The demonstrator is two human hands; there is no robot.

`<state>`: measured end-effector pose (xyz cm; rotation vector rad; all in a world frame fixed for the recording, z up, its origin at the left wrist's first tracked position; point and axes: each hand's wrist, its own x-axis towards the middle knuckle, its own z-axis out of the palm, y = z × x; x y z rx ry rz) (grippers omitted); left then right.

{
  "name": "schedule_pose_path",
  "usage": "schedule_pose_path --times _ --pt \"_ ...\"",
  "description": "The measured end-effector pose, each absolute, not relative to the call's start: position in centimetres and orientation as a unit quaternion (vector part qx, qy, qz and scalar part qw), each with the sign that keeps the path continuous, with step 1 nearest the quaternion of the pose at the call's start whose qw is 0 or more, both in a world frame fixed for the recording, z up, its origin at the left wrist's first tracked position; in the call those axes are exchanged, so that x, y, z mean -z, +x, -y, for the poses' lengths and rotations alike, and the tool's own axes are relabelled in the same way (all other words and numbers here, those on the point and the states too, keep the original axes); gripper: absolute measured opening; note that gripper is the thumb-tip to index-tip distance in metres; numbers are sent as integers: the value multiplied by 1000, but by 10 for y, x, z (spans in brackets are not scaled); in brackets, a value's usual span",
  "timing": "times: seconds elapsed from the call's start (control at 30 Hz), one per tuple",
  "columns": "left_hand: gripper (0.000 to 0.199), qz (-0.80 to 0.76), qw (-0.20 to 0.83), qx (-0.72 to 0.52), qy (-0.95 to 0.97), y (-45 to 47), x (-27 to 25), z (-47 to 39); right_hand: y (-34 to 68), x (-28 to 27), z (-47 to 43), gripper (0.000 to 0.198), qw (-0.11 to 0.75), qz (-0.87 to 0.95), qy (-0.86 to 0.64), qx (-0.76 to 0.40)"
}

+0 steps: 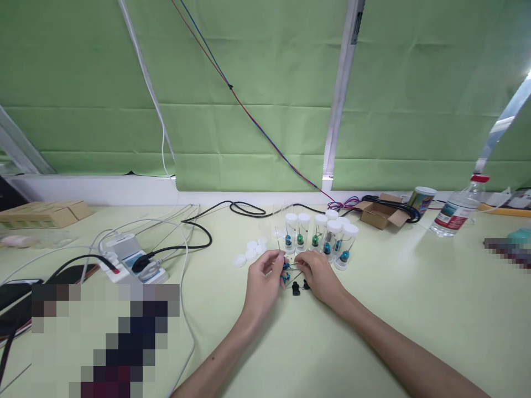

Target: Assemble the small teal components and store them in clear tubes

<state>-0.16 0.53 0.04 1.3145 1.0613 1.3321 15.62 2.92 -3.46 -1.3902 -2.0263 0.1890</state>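
My left hand (pixel 265 275) is closed in a pinch, with a thin grey wire (pixel 278 237) standing up out of its fingertips. Small blue pieces (pixel 286 277) show at the right side of these fingers; whether they are held or lie on the table I cannot tell. My right hand (pixel 318 272) is also closed, its fingertips just right of the blue pieces, and what it pinches is too small to make out. Two little black pieces (pixel 296 288) lie below, between the hands. Behind the hands stand several clear tubes (pixel 327 236) with white lids, holding small blue or green figures on wires.
Loose white caps (pixel 251 253) lie left of the tubes. A white power strip (pixel 133 260) with cables is at left. At the back right are an open cardboard box (pixel 379 215), a can (pixel 422 199) and a water bottle (pixel 458 210). A black cable (pixel 207 235) crosses the table's back.
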Motion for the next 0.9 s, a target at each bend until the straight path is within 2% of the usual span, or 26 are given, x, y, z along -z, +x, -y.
schedule_pose_path --times 0.23,0.4,0.6,0.73,0.9 --pt "38 -447 460 -518 566 -1 0 -6 156 35 -28 19 341 773 -531 -68" --pt "40 -438 477 -501 574 -2 5 -8 156 32 -25 19 444 733 -506 -102" --pt "39 -431 482 -473 598 -2 8 -9 152 18 -22 27 563 627 -447 -301" --pt "36 -417 492 -439 625 0 3 -5 151 14 -24 37 572 581 -389 -429" --pt "35 -381 527 -420 633 -1 -2 -2 153 12 -22 39 560 533 -359 -523"
